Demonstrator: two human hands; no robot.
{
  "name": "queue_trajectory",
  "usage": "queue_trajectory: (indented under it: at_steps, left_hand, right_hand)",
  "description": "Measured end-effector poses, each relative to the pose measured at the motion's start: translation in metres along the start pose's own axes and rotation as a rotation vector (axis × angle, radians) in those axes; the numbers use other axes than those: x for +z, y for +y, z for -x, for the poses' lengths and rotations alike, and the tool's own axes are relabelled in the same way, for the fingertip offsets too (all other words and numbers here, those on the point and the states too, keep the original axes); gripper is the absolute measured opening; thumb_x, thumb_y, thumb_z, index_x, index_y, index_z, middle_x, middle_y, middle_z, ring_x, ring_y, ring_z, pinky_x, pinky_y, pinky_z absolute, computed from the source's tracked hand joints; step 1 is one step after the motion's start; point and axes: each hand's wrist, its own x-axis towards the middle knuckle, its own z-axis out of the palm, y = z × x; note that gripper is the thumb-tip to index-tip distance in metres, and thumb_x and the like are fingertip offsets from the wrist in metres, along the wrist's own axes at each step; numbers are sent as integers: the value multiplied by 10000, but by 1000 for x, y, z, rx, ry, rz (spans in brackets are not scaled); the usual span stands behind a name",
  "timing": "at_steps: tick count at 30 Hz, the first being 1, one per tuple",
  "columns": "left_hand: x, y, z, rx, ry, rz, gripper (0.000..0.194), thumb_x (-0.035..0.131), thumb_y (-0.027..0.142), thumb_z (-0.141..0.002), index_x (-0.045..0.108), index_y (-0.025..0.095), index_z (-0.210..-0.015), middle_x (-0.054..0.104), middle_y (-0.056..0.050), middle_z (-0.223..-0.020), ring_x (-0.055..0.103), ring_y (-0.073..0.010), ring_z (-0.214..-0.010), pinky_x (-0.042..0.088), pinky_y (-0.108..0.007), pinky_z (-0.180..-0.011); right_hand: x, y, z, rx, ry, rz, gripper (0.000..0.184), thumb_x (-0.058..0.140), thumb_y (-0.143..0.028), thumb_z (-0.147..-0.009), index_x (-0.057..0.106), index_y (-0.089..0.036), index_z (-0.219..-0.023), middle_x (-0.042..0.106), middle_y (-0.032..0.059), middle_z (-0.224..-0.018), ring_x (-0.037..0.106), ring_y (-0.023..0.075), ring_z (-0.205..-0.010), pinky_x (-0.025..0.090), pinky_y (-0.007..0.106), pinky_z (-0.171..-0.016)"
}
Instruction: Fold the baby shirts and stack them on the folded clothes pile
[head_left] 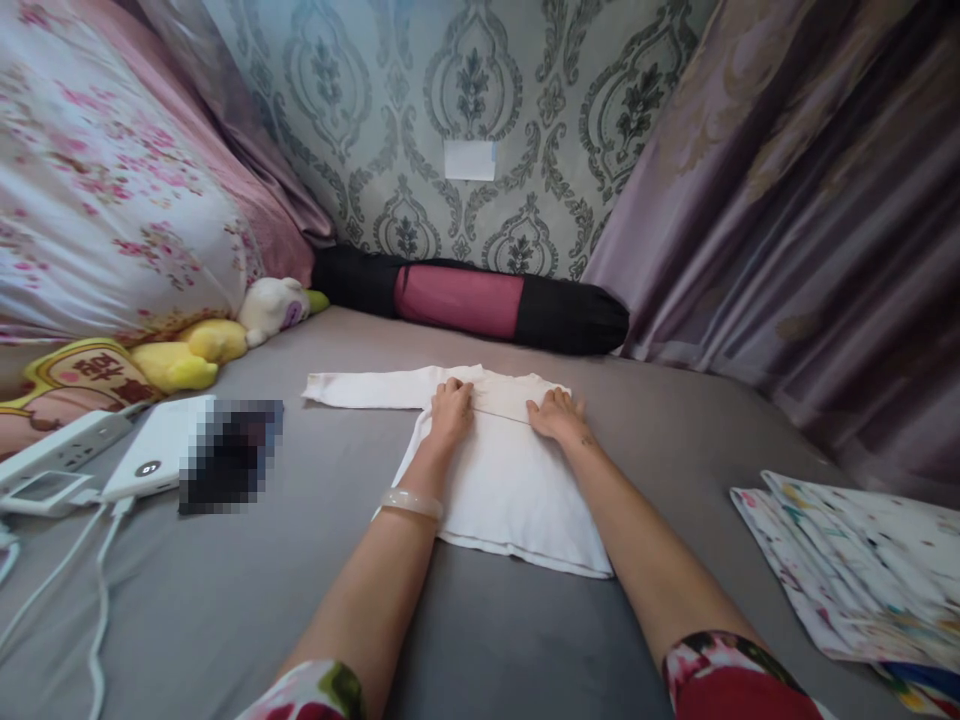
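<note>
A white long-sleeved shirt [510, 490] lies flat on the grey bed sheet, its hem toward me. One sleeve [367, 389] stretches out to the left, while the other appears folded across the upper chest. My left hand [452, 408], below a pale bangle on the wrist, is closed with bent fingers on the fabric near the collar; the fingertips are partly hidden. At the shirt's right shoulder, my right hand [559, 413] rests with fingers spread and thumb apart, pressing on the cloth.
A black and dark-red bolster-shaped bag [459, 300] lies along the wall. On the left are plush toys [274, 308], a power strip [71, 445], a white power bank [161, 447] with cables and a blurred dark object [230, 455]. Folded patterned cloths [855, 570] lie right.
</note>
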Motion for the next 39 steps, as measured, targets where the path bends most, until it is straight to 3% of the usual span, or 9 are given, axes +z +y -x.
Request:
queue_trajectory:
  at_steps: [2, 5, 10, 17, 23, 26, 28, 33, 39]
  left_hand:
    - [-1, 4, 1, 8, 38, -24, 329, 436, 218, -922, 612, 179, -1198, 481, -161, -1352, 442, -325, -1219, 410, -464, -966]
    - [-1, 11, 4, 98, 57, -37, 350, 405, 276, -953, 577, 172, -1240, 416, -157, -1458, 347, -321, -1347, 319, -489, -1073]
    - [9, 16, 7, 132, -123, -48, 457, 348, 383, -980, 484, 165, -1358, 367, -160, -1521, 261, -312, -1433, 177, -522, -1159]
    - [9, 13, 7, 105, -217, -53, 508, 341, 430, -975, 432, 163, -1397, 279, -174, -1562, 199, -320, -1459, 155, -535, -1160]
    - [3, 13, 6, 110, -232, -22, 441, 389, 400, -963, 461, 160, -1327, 314, -180, -1536, 226, -320, -1445, 183, -532, -1148]
    - [-1, 10, 2, 107, -193, -1, 350, 430, 353, -946, 521, 145, -1213, 445, -192, -1425, 335, -318, -1382, 268, -503, -1113]
    - [-3, 6, -1, 87, -172, 19, 287, 432, 294, -940, 551, 125, -1139, 518, -204, -1323, 424, -301, -1309, 323, -458, -1082]
    - [-6, -8, -11, 15, -104, 98, 257, 388, 109, -886, 585, 114, -1050, 610, -185, -1154, 551, -248, -1146, 397, -383, -1003]
    - [-11, -18, -15, -152, -85, 181, 323, 392, 118, -873, 607, 89, -1111, 634, -213, -1181, 587, -267, -1154, 435, -347, -959]
  right_hand:
    - [-4, -5, -4, -46, 63, 3, 665, 161, -450, -982, 353, -31, -1462, 299, 192, -1542, 219, 283, -1430, 82, 528, -1153]
    - [-1, -9, -12, -167, 124, -28, 660, 97, -457, -986, 275, -97, -1509, 204, 130, -1591, 113, 252, -1465, 41, 516, -1160]
    - [13, -5, -29, -182, 54, -42, 673, 87, -501, -977, 193, -149, -1540, 99, 81, -1618, 72, 255, -1475, 51, 529, -1162]
    - [20, 0, -35, -185, 23, -66, 683, 66, -519, -971, 146, -168, -1551, 53, 63, -1623, 44, 261, -1479, 38, 569, -1156]
    - [10, -3, -32, -161, -23, -68, 672, 117, -502, -973, 144, -160, -1551, 40, 76, -1623, 51, 270, -1479, 53, 572, -1155]
    - [2, -16, -23, -171, 43, -51, 631, 169, -425, -981, 180, -137, -1542, 50, 98, -1621, 47, 271, -1480, 26, 566, -1157]
    - [-1, -33, -17, -255, 99, -61, 609, 169, -378, -983, 197, -126, -1537, 66, 91, -1620, 35, 240, -1482, -1, 537, -1166]
    - [2, -81, -11, -479, 45, -141, 622, 132, -401, -985, 167, -131, -1544, 101, 52, -1616, 48, 190, -1482, 15, 477, -1183]
    - [12, -99, -19, -485, 15, -192, 620, 134, -393, -979, 217, -124, -1531, 150, 61, -1609, 85, 198, -1478, 55, 486, -1179]
